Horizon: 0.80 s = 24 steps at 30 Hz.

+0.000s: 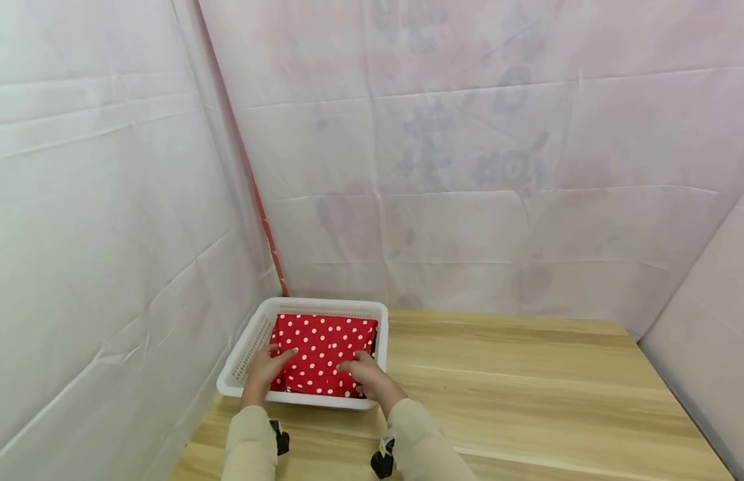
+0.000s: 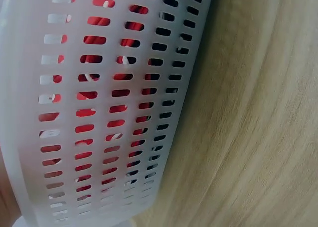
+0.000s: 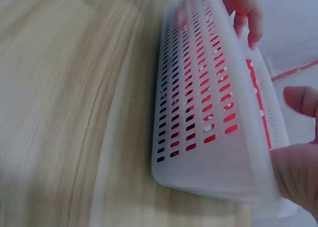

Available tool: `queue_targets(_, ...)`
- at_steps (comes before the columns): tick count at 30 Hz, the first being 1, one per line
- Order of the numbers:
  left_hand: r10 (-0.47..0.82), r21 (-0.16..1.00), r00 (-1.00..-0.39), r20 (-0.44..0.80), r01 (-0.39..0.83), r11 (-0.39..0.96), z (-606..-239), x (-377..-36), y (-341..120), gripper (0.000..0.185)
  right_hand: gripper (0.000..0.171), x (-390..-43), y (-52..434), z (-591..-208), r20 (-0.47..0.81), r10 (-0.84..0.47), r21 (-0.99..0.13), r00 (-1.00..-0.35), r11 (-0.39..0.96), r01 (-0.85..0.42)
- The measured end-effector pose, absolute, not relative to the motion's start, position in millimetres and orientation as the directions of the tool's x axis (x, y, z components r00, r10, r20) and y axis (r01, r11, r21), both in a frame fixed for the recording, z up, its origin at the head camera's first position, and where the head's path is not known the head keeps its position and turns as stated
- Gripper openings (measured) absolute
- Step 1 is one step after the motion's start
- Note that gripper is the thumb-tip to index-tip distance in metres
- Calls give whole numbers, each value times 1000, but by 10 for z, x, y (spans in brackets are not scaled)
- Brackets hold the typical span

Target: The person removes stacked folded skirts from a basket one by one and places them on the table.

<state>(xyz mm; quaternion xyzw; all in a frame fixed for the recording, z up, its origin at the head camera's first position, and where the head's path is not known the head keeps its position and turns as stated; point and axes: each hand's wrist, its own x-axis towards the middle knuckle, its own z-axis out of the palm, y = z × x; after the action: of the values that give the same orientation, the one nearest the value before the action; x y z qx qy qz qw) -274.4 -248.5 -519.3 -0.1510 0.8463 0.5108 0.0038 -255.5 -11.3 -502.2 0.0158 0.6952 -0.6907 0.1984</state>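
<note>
A white plastic basket (image 1: pixel 245 361) with slotted walls sat in the lower left of the head view, on a light wooden table (image 1: pixel 528 394). It was pushed close to the corner where two white sheets (image 1: pixel 107 200) hung like walls. Inside it lay a folded red cloth with white dots (image 1: pixel 323 347), and it filled most of the basket floor.

Both hands were inside the basket, on top of the cloth. The left hand (image 1: pixel 269 366) lay on the cloth's lower left part, with its fingers stretched out flat and pointing toward the middle. The right hand (image 1: pixel 362 371) lay on the lower right part, its fingers also reaching toward the middle. The fingers looked straight and pressed down, not curled round anything. This was probably to keep the folded cloth flat and neat in the basket.

The left wrist view showed only the basket's slotted wall (image 2: pixel 99 113) very close up, with red showing through the holes and the table (image 2: pixel 258 113) beside it. No fingers could be seen there.

In the right wrist view the basket wall (image 3: pixel 198 113) filled the middle. A thumb (image 3: pixel 303 100) showed at the right edge, and the other hand (image 3: pixel 243 8) showed at the top, over the rim.

Both sleeves (image 1: pixel 420 441) were pale beige.
</note>
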Motion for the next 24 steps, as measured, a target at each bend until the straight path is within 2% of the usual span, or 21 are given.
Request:
queue_targets(7, -226, 880, -962, -152, -236, 413, -5203, -2738, -2514, 68, 84, -2554, -187, -5067, -271, -277, -958, -922, -20, 287)
queue_targets(11, -231, 871, -963, -140, -231, 433, -5197, -2772, -2534, 69, 88, -2578, -201, -5072, -260, -264, -956, -929, -66, 287)
queue_targets(14, -221, 856, -964, -150, -239, 459, -5198, -2813, -2524, 71, 83, -2613, -179, -5076, -254, -278, -957, -926, -66, 282)
queue_targets(18, -194, 833, -968, -162, -240, 499, -5237, -2852, -2499, 72, 68, -2652, -125, -5093, -248, -310, -956, -918, -77, 284)
queue_targets(21, -187, 841, -969, -162, -235, 488, -5257, -2843, -2499, 70, 60, -2658, -105, -5113, -238, -336, -955, -911, -89, 282)
queue_targets(24, -187, 866, -968, -169, -236, 441, -5259, -2838, -2511, 70, 60, -2664, -106, -5115, -220, -363, -954, -906, -115, 278)
